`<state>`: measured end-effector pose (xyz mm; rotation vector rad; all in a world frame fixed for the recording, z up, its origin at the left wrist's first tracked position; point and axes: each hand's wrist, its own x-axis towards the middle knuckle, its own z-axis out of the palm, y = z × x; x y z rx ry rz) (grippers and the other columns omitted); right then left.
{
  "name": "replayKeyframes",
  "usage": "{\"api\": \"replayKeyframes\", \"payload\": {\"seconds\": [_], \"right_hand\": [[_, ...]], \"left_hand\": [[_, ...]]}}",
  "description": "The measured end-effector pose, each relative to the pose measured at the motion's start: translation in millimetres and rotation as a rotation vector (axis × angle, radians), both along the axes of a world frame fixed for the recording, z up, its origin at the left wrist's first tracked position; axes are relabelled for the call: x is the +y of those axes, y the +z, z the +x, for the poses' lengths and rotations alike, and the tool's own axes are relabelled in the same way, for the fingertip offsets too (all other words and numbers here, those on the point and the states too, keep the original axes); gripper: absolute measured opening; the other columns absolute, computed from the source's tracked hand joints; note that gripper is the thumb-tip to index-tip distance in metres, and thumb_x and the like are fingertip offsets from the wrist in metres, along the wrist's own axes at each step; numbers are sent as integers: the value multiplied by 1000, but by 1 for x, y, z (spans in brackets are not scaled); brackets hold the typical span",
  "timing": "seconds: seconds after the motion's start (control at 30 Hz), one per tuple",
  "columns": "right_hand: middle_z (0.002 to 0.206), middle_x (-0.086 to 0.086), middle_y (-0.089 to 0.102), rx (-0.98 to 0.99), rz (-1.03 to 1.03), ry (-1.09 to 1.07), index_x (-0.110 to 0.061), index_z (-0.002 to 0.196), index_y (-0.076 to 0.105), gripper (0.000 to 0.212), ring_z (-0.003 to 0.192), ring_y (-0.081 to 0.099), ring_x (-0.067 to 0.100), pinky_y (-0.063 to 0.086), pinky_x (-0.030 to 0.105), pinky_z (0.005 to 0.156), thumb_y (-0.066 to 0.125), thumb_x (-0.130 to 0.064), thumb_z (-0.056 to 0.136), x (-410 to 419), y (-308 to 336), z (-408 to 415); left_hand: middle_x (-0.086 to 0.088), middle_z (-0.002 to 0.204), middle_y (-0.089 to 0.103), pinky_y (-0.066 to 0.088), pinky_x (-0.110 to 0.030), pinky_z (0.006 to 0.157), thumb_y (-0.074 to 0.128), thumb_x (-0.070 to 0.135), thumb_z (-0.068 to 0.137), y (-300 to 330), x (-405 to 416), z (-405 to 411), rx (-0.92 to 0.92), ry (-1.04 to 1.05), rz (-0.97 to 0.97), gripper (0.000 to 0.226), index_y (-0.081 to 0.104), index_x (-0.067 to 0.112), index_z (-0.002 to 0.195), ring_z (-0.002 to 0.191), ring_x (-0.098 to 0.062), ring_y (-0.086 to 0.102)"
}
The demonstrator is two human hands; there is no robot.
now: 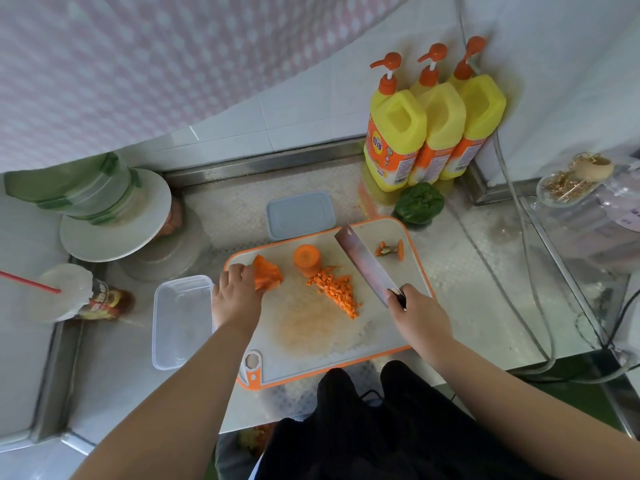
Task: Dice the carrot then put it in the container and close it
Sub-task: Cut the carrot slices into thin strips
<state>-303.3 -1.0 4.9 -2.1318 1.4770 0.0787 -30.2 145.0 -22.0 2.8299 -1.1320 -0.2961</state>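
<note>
On the orange-rimmed cutting board (311, 355) my left hand (237, 296) grips a stack of carrot slices (268, 271) at the board's far left. A pile of diced carrot (337, 289) lies mid-board, with an uncut carrot stump (306, 259) standing just behind it. My right hand (417, 315) holds the handle of a cleaver (363, 263), whose blade is raised over the board to the right of the dice. The carrot's cut-off top (391, 250) rests at the far right. A clear plastic container (181, 322) sits left of the board, its grey lid (300, 214) behind the board.
Three yellow pump bottles (429, 126) stand at the back right corner, a green vegetable (419, 204) in front of them. Stacked plates and containers (107, 209) and a cup with a red straw (65, 292) stand at the left. Cables run along the right edge.
</note>
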Motion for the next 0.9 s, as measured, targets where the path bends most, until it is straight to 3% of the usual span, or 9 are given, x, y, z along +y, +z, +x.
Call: {"api": "replayKeyframes", "payload": {"seconds": [0.4,0.57,0.7,0.8,0.9], "right_hand": [[61,-4,49,24,11,32,-18,82,43,31,64,54,23,44,34,60,42,-45,98,4,-3,-2],[61,-4,52,43,-9,56,-18,84,45,33,61,54,20,40,31,56,39,-47,98,3,-4,-5],[56,-5,48,7,-20,55,-18,81,43,32,53,50,17,34,30,49,42,-45,98,4,-3,-8],[50,-7,42,-72,-47,49,-20,77,41,31,45,42,8,27,26,43,46,-43,98,6,-1,-10],[46,-8,36,-171,-94,71,-22,76,41,28,42,38,5,23,24,43,49,-40,97,9,-1,-13]], "left_hand": [[-12,122,55,39,-42,94,67,30,90,-2,-1,1,41,-1,13,46,51,7,125,116,-34,46],[-9,123,51,41,-42,93,60,27,95,-4,0,-4,142,29,-34,35,54,13,126,118,-31,40],[-8,119,61,39,-40,91,57,24,96,-6,3,-6,149,-1,-86,25,59,11,117,116,-31,47],[-6,118,63,41,-40,91,58,25,96,-3,4,-13,197,-87,-161,27,61,14,121,116,-30,50],[2,115,63,40,-35,90,55,22,97,1,-1,-30,395,-322,-52,25,62,24,121,113,-24,51]]}}
